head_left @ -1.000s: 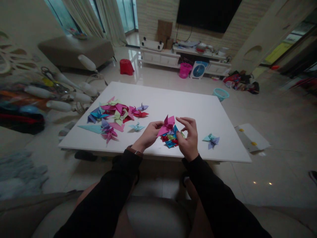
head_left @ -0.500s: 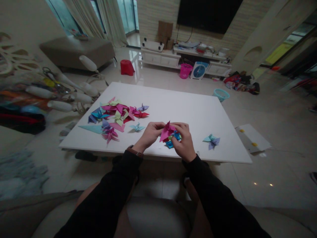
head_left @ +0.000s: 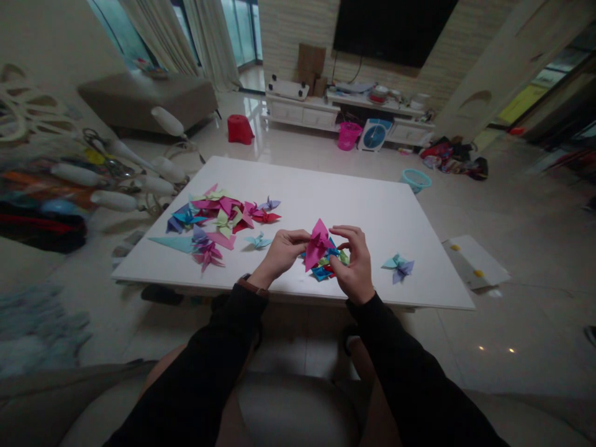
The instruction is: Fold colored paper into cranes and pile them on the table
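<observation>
Pink folded paper (head_left: 317, 244) is sitting between the 2 hands, above the white table (head_left: 367, 208) near its close edge. The left hand (head_left: 279, 257) is pinching it at its left side, thumb and fingers closing together. The right hand (head_left: 356, 268) is holding its thumb and fingers apart in an open curve beside the paper's right side; whether a fingertip is touching it, I cannot tell. Beneath, a small multicoloured cluster (head_left: 321, 273) is lying partly hidden. Farther left, a large paper pile (head_left: 223, 208) is spreading out, and a pale blue crane (head_left: 257, 241) is resting between pile and left hand. Right of the right hand, 2 joined-looking teal and lilac pieces (head_left: 399, 267) are lying.
</observation>
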`<move>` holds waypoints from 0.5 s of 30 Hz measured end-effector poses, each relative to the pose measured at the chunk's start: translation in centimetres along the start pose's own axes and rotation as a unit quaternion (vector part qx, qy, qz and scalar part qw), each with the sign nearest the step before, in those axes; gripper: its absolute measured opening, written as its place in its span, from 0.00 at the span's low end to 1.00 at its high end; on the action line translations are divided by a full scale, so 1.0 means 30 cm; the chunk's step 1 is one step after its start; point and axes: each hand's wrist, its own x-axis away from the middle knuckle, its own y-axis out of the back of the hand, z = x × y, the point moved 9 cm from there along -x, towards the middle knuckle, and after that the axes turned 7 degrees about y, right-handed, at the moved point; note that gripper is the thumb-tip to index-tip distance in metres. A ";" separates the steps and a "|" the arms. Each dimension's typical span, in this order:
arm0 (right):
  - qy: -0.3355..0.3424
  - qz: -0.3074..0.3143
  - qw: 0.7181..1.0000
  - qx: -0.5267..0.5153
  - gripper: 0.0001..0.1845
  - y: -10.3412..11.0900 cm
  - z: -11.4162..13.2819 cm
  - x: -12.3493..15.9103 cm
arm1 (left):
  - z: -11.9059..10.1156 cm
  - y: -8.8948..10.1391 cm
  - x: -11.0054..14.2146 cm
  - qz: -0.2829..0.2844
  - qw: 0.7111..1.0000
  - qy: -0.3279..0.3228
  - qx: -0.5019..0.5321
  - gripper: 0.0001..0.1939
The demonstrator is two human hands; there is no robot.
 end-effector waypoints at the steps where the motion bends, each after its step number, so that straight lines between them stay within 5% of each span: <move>1: 0.003 0.001 1.000 0.003 0.26 0.003 0.001 -0.001 | 0.000 0.004 -0.002 -0.004 1.000 0.002 0.002 0.11; 15: -0.102 0.005 0.992 -0.075 0.18 0.001 -0.098 -0.011 | 0.071 0.008 -0.008 0.025 0.997 0.057 -0.053 0.13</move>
